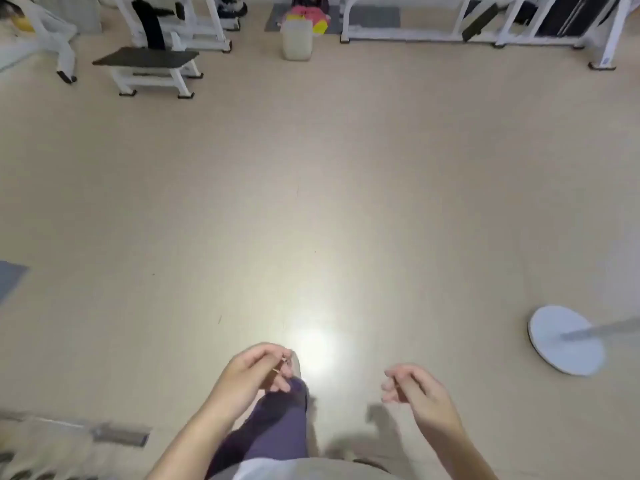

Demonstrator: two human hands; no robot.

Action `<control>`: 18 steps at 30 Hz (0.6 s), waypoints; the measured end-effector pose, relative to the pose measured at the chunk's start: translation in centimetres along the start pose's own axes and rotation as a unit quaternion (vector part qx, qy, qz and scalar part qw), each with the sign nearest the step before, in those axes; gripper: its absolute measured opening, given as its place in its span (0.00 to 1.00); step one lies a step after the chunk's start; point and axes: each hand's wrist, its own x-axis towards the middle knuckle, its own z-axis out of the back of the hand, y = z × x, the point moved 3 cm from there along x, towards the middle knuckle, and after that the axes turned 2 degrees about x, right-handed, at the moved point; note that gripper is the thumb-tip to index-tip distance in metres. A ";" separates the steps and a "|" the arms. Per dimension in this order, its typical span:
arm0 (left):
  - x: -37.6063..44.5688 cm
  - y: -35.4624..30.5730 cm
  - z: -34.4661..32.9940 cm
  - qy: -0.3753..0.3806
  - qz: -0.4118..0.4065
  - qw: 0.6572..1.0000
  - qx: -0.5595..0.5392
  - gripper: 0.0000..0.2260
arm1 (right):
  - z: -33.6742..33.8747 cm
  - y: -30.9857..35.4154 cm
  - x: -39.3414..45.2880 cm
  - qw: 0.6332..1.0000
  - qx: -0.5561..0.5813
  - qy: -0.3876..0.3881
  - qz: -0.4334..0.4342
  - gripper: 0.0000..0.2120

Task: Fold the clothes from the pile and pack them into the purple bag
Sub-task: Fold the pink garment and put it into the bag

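My left hand [258,370] hangs low in the middle of the view, over my purple trouser leg [277,431], with its fingers loosely curled around nothing. My right hand [414,386] hangs beside it to the right, fingers also loosely curled and empty. Far off at the top middle, a pink and yellow heap [308,16] lies on a grey mat; I cannot tell if it is the clothes pile. No purple bag shows in the view.
A wide beige floor [311,188] stretches ahead. White gym frames [485,29] line the far side, with a dark bench [147,60] at far left. A pale plastic canister [297,39] stands at top middle. A white round stand base [562,342] sits at right.
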 end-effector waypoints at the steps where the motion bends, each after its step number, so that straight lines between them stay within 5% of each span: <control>1: 2.0 -0.7 0.4 0.012 -0.010 1.000 0.007 0.10 | -1.6 1.9 2.5 0.999 -0.006 0.026 0.033 0.10; 8: 14.7 -11.5 5.7 -0.002 -0.067 0.998 0.004 0.08 | -13.1 20.3 14.2 0.965 -0.066 0.163 0.193 0.10; 18: 35.8 -33.4 6.4 0.080 -0.115 0.987 0.082 0.10 | -15.7 31.3 32.9 0.983 -0.111 0.101 0.105 0.09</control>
